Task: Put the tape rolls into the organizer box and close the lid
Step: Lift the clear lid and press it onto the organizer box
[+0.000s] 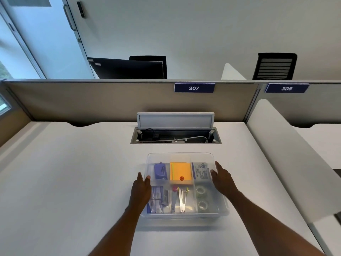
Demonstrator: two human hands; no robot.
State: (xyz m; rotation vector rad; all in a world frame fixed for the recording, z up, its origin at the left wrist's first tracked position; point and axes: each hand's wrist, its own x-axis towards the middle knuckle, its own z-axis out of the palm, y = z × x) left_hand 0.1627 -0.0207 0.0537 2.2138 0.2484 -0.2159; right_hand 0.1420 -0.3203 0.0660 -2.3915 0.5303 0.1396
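Observation:
A clear plastic organizer box (184,216) sits on the white desk in front of me. Its translucent lid (180,157) lies over the top, so the contents look hazy. Two clear tape rolls (200,191) lie one behind the other in the near right compartment. My left hand (141,189) is at the lid's left edge, thumb on top and fingers down the side. My right hand (222,179) holds the right edge the same way.
Other compartments hold a purple hole punch (160,171), orange sticky notes (180,171), a staples box (200,171), a compass (181,199) and small packets. An open cable hatch (175,137) lies behind the box. Partition walls stand at the back and right.

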